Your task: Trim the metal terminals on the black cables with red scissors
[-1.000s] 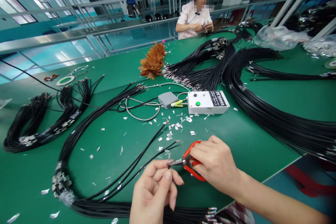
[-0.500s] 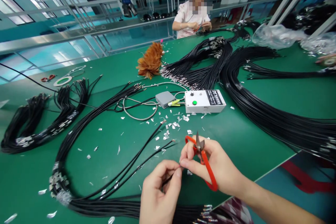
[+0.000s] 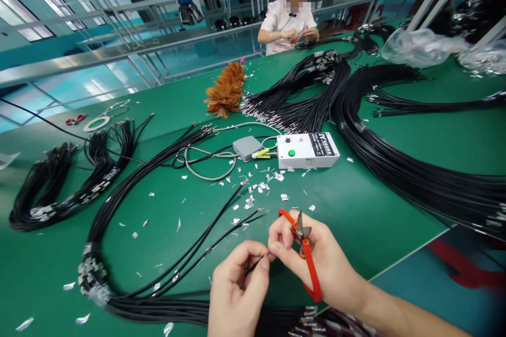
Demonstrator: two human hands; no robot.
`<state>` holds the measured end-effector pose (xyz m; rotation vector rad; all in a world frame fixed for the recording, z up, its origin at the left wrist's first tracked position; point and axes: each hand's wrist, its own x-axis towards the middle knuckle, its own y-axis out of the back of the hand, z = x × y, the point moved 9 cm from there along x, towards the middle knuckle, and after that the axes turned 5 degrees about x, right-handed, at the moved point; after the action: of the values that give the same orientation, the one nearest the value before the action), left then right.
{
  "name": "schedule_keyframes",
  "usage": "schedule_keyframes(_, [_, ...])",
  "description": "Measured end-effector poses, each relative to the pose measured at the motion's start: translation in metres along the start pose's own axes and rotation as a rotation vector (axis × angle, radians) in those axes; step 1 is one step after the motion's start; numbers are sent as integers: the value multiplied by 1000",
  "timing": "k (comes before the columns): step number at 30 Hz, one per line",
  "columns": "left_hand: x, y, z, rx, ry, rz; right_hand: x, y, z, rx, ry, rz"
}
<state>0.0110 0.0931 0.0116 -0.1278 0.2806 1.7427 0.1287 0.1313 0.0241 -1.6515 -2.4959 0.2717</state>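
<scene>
My left hand [image 3: 237, 289] pinches the end of a thin black cable [image 3: 255, 263] near the table's front edge. My right hand [image 3: 316, 255] holds red-handled snips [image 3: 303, 250], blades pointing up, while its thumb and forefinger touch the same cable tip. Both hands meet just above the green table [image 3: 356, 205]. A bundle of black cables [image 3: 130, 205] loops from under my left hand toward the back. Two single cables [image 3: 221, 226] lie loose ahead of my hands.
A white tester box [image 3: 306, 150] with a green button and a grey box [image 3: 247, 147] sit mid-table amid foil scraps [image 3: 256, 189]. Big cable bundles [image 3: 395, 163] lie right, another bundle [image 3: 55, 184] left. A feather duster [image 3: 227, 89] lies behind. Another person [image 3: 286, 18] works opposite.
My right hand turned the snips from cutting at the cable tip to blades-up in the palm, and its fingertips now pinch the cable end beside my left hand.
</scene>
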Motion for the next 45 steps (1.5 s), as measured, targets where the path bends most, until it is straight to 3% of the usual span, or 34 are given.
schedule_keyframes(6, [-1, -1, -3, 13, 7, 1, -6, -2, -3, -48, 28, 5])
schedule_keyframes(9, [-2, -1, -2, -14, 9, 10, -4, -1, 2, 42, -12, 25])
schedule_keyframes(15, [-3, 3, 0, 51, 16, -103, 1, 1, 8, 149, -114, 6])
schedule_keyframes(17, [-4, 4, 1, 70, 27, -138, 1, 7, 6, 24, -135, -12])
schedule_keyframes(20, [-7, 10, 3, 41, 44, -77, 2, 23, -8, -454, -91, -42])
schedule_keyframes(23, [-9, 14, 3, -13, 82, -23, -1, 29, -41, -1000, 172, -81])
schedule_keyframes(27, [-7, 10, -3, -62, 165, -55, -15, 15, -69, -1392, 492, -136])
schedule_keyframes(32, [-6, 7, -5, -109, 209, -70, -17, -2, -69, -1600, 541, -221])
schedule_keyframes(45, [-6, 5, -11, -89, 215, -145, -12, -15, -70, -1727, 547, -270])
